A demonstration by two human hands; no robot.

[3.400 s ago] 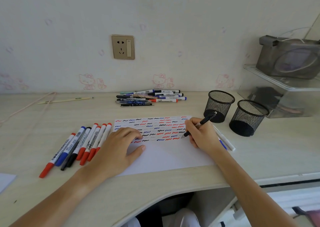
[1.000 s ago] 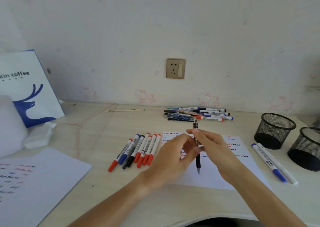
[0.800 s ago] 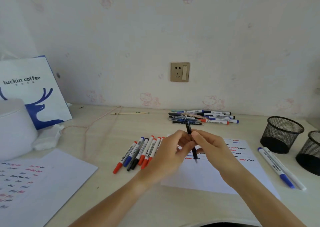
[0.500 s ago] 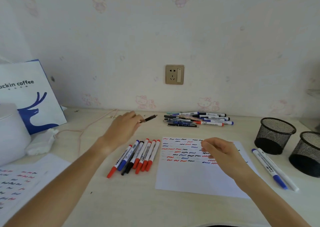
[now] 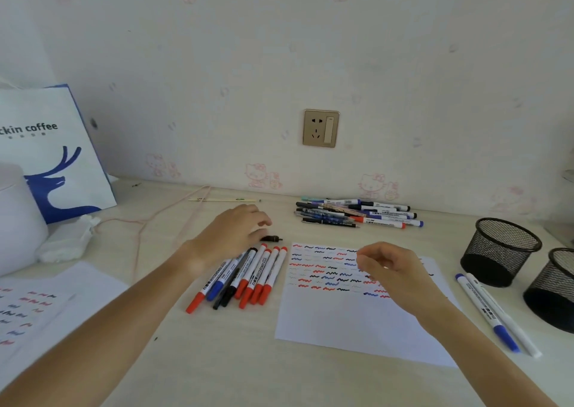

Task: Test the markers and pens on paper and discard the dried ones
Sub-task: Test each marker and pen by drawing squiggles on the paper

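Black pen (image 5: 272, 238) now lies on the bench just behind the row of markers (image 5: 245, 277), its tip poking out from under the left hand (image 5: 237, 231); half a second ago that hand carried it in the air. Left grip: fingers loosely curled over the pen; whether they have let go, cannot tell. Right hand (image 5: 389, 270) hovers over the paper (image 5: 341, 319), fingers loosely curled, holding nothing. Judgement: this pen is tested and sorted; next comes a fresh one.

Untested pile (image 5: 357, 215) sits near the back edge. Two markers (image 5: 490, 310) lie right of the paper, beside two mesh cups (image 5: 500, 251). Nothing blocks the reach to the pile.
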